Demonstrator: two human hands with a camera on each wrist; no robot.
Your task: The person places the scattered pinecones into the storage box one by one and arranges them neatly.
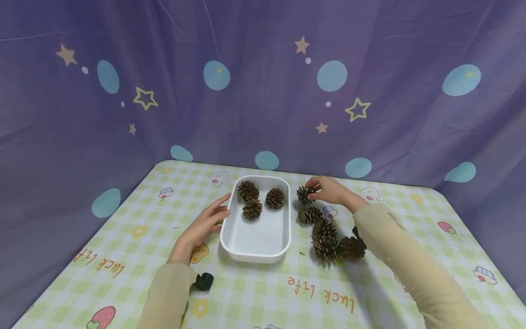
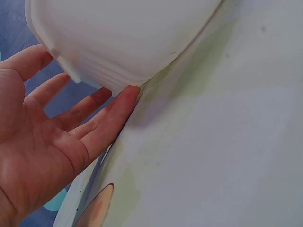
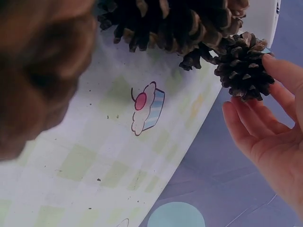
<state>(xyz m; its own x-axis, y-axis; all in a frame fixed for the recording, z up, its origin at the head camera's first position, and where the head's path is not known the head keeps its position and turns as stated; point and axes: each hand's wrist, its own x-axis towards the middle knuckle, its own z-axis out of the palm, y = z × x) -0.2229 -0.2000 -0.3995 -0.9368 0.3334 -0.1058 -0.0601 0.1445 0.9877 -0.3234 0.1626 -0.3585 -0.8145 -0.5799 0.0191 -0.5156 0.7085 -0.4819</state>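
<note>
A white rectangular tray (image 1: 259,240) holds three brown pine cones (image 1: 276,198) toward its far end. Against its left side rest the fingertips of my left hand (image 1: 203,224), fingers extended; the left wrist view shows this hand (image 2: 57,127) touching the outer wall of the tray (image 2: 128,33) from below the rim. Right of the tray, my right hand (image 1: 332,190) pinches a small pine cone (image 1: 303,195) between thumb and fingers. In the right wrist view, the thumb lies on one side of that pine cone (image 3: 244,68) and the fingers on the other.
Several more pine cones (image 1: 324,240) lie in a row right of the tray, nearer to me, some under the right forearm. A green-checked printed cloth (image 1: 255,292) covers the table. A purple curtain (image 1: 263,119) with stars and ovals hangs behind the table's far edge.
</note>
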